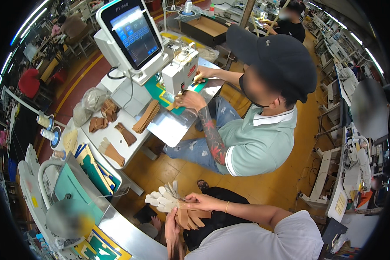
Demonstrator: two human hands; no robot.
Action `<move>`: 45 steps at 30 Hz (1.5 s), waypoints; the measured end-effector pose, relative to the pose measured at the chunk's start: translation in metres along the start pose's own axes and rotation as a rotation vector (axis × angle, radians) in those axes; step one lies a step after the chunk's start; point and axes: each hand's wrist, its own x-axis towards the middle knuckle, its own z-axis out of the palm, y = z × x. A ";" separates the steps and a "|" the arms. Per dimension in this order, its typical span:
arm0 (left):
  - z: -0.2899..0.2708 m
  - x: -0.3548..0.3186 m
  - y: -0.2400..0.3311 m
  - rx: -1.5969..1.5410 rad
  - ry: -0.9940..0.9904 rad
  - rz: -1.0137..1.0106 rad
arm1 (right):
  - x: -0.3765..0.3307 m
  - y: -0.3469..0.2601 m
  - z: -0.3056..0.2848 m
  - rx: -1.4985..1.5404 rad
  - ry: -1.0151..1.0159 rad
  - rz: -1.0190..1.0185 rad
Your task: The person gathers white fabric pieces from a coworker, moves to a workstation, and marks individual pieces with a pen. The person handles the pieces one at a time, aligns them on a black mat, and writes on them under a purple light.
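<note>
Head view: The person's left hand (172,226) is grasping a fan of brown strips (190,218) from the near left, thumb pressing up against it; its other fingers are mostly hiding from sight. The right hand (203,203) is pinching the same strips at the middle from the right. The strips are hanging over dark clothing (219,219) at the lap, their pale tips spreading to the far left and their brown ends splaying right and near.

Farther left, a white worktop (136,149) is carrying a long brown bundle (146,116), a smaller brown bundle (125,133), pale-tipped pieces (112,152) near its edge, and a plastic bag (87,105) at the far left. Beyond, a co-worker (264,138) is sitting at a white sewing machine (177,71), both of the co-worker's hands resting near a green template (152,88). A screen (132,37) is standing left of the machine head, glowing blue.
</note>
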 end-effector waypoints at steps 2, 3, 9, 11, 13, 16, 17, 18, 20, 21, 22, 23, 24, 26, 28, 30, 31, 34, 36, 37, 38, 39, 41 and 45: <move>-0.019 0.001 -0.005 -0.046 0.076 0.004 | -0.004 0.013 -0.003 -0.033 -0.057 0.052; -0.023 0.008 -0.007 -0.073 0.102 0.005 | -0.004 0.016 -0.011 -0.058 -0.075 0.079; -0.037 0.009 0.005 0.029 0.161 0.037 | -0.020 0.023 -0.030 -0.148 -0.045 0.120; -0.064 0.017 -0.002 0.015 0.153 -0.092 | -0.018 0.043 -0.032 -0.284 -0.015 0.173; -0.088 0.030 -0.013 0.032 0.168 -0.104 | -0.013 0.067 -0.030 -0.440 0.024 0.073; -0.058 0.020 -0.010 -0.013 0.200 -0.098 | -0.002 0.067 -0.034 -0.507 -0.033 0.135; -0.054 0.026 -0.005 0.003 0.190 -0.128 | 0.007 0.073 -0.034 -0.521 -0.026 0.111; -0.055 0.028 -0.005 0.011 0.191 -0.165 | 0.010 0.078 -0.032 -0.533 -0.033 0.094; -0.047 0.033 0.001 0.039 0.157 -0.210 | 0.018 0.082 -0.029 -0.617 -0.058 0.067; -0.042 0.034 0.004 0.044 0.146 -0.203 | 0.024 0.082 -0.028 -0.659 -0.073 0.050; -0.037 0.035 0.007 0.049 0.136 -0.195 | 0.029 0.080 -0.029 -0.645 -0.059 0.014; -0.034 0.035 0.009 0.055 0.126 -0.187 | 0.035 0.087 -0.033 -0.629 -0.027 0.021; -0.040 0.041 0.007 0.046 0.096 -0.158 | 0.044 0.100 -0.034 -0.608 0.001 0.031; -0.036 0.040 0.007 -0.002 0.094 -0.143 | 0.053 0.126 -0.039 -0.573 0.064 0.064; -0.032 0.036 0.007 -0.029 0.114 -0.162 | 0.051 0.148 -0.048 -0.581 0.071 0.162; -0.035 0.030 0.003 -0.016 0.147 -0.155 | 0.037 0.159 -0.059 -0.609 0.042 0.253; -0.036 0.030 -0.001 -0.010 0.158 -0.149 | 0.027 0.164 -0.068 -0.634 0.020 0.296; -0.047 0.028 -0.009 -0.025 0.182 -0.150 | 0.003 0.197 -0.086 -0.654 0.057 0.499; -0.050 0.020 -0.015 -0.086 0.205 -0.129 | -0.009 0.209 -0.097 -0.619 0.093 0.571; -0.049 0.015 -0.017 -0.117 0.217 -0.118 | -0.017 0.211 -0.100 -0.582 0.117 0.585; -0.049 0.012 -0.017 -0.118 0.231 -0.129 | -0.022 0.214 -0.103 -0.546 0.141 0.600; -0.047 0.008 -0.014 -0.117 0.246 -0.141 | -0.026 0.219 -0.104 -0.571 0.137 0.596; -0.046 0.006 -0.014 -0.126 0.254 -0.153 | -0.030 0.227 -0.106 -0.622 0.127 0.586; -0.037 0.003 -0.007 -0.119 0.257 -0.126 | -0.026 0.231 -0.098 -0.619 0.174 0.526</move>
